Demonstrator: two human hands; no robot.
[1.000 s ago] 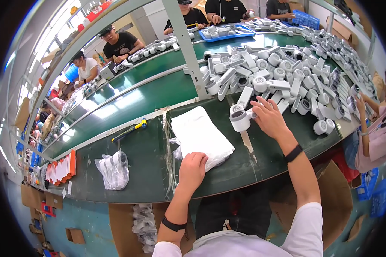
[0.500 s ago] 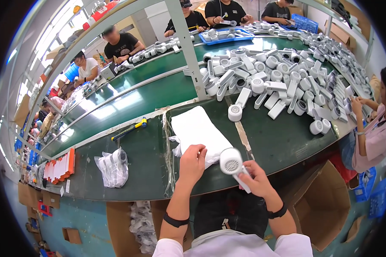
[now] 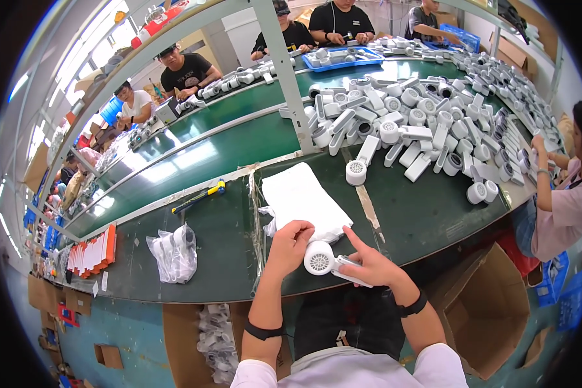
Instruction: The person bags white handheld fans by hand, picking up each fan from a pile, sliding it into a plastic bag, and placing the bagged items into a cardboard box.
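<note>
While both hands meet at lower centre of the frame, the small white plastic hair-dryer-shaped unit [image 3: 325, 261] sits between them, just off the near edge of the dark green bench top [image 3: 226, 239]. Right hand [image 3: 368, 264] wraps the handle from below, fingers curled shut round it, index finger [image 3: 354, 240] stretched out straight over the body. Left hand [image 3: 292, 238] comes in from the left, fingertips bent onto the round grilled head, thumb side hidden, so grip looks light, half closed. Grille faces up toward the person, likely so it can be looked over.

The white folded cloth pad [image 3: 301, 197] lies just above the hands, touching the left fingers (probably a soft rest surface). One loose unit [image 3: 357, 171] stands alone above it. The big heap of identical white units [image 3: 427, 123] fills the upper right, within reach. A clear plastic bag with parts [image 3: 173, 253] sits left; a yellow-and-blue handled tool [image 3: 200, 196] above that.
</note>
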